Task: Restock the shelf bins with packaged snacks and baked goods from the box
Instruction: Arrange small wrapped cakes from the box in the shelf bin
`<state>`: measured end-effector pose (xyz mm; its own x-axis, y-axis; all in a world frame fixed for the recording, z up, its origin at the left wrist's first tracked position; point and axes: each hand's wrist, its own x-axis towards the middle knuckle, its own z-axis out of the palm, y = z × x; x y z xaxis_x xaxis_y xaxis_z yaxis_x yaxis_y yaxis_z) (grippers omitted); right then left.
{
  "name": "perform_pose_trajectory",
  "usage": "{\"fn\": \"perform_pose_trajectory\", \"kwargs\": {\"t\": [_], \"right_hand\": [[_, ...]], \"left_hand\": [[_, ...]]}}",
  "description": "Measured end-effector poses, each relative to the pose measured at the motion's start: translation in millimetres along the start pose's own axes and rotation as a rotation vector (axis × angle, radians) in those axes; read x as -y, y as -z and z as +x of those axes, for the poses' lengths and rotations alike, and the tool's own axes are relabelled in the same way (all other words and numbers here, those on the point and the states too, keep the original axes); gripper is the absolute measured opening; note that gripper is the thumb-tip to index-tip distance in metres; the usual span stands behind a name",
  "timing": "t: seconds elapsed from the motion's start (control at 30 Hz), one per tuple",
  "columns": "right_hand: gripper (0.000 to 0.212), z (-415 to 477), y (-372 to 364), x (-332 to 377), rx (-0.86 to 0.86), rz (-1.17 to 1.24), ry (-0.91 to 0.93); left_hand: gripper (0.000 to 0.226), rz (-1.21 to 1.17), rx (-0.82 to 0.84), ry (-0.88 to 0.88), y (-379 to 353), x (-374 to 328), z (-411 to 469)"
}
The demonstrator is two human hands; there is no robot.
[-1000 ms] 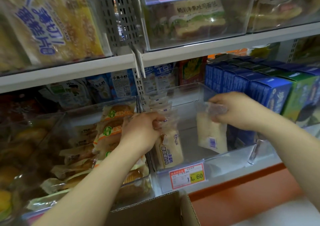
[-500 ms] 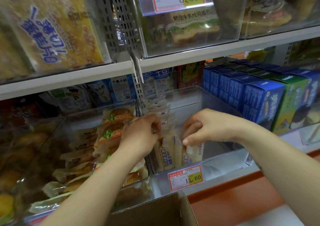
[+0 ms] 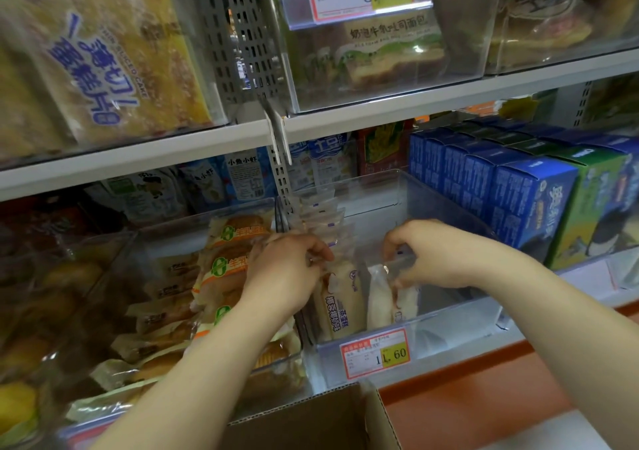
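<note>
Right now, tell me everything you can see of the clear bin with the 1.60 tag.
The clear bin looks like rigid transparent plastic, open-topped, set level between a bin of orange-labelled buns and blue boxes. A price tag reading 1.60 sits on its front wall. White cake packets stand upright along its left side, gripped at their tops by the left hand; the right hand pinches another packet beside them inside the bin.

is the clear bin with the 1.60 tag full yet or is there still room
Not full. In the bin, cake packs stand upright only along the left side and front; the rest shows bare floor.
</note>
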<state>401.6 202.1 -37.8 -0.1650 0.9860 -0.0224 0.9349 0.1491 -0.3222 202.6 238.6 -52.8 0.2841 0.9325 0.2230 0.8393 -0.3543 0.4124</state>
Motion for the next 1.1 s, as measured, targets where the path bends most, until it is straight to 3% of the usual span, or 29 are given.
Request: {"fn": "perform_pose_trajectory", "kwargs": {"t": [0.13,0.2,0.37,0.43,0.53,0.57,0.67,0.77,0.97,1.03,1.1], "right_hand": [[0.019,0,-6,18,-0.088,0.156,0.133],[0.022,3,-18,28,-0.15,0.183,0.176],[0.044,7,-25,26,-0.157,0.237,0.184],[0.064,5,-22,16,-0.203,0.272,0.102],[0.09,3,-28,10,-0.066,0.273,-0.018],[0.085,3,-33,11,0.006,0.284,0.006],[0.042,6,-42,15,0.073,0.356,0.1],[0.035,10,-48,18,0.032,0.381,0.076],[0.102,-5,-46,26,-0.219,0.291,-0.065],[0.093,-17,-43,29,-0.367,0.215,-0.105],[0.072,-36,-42,46,-0.514,0.159,-0.023]], "left_hand": [[0.027,-0.066,-0.005,-0.014,-1,3,0],[0.029,-0.141,-0.013,-0.012,-1,6,1],[0.035,-0.227,0.028,0.005,4,8,-2],[0.035,-0.239,0.026,-0.001,5,9,-3],[0.026,-0.142,-0.002,-0.061,4,11,-8],[0.025,-0.094,0.009,-0.091,3,12,-11],[0.049,0.016,0.084,-0.148,5,13,-22],[0.051,0.216,0.073,-0.188,3,15,-28],[0.042,0.234,-0.036,-0.258,11,10,-49],[0.035,0.211,-0.142,-0.346,17,14,-63],[0.031,0.188,-0.227,-0.436,28,26,-88]]}}
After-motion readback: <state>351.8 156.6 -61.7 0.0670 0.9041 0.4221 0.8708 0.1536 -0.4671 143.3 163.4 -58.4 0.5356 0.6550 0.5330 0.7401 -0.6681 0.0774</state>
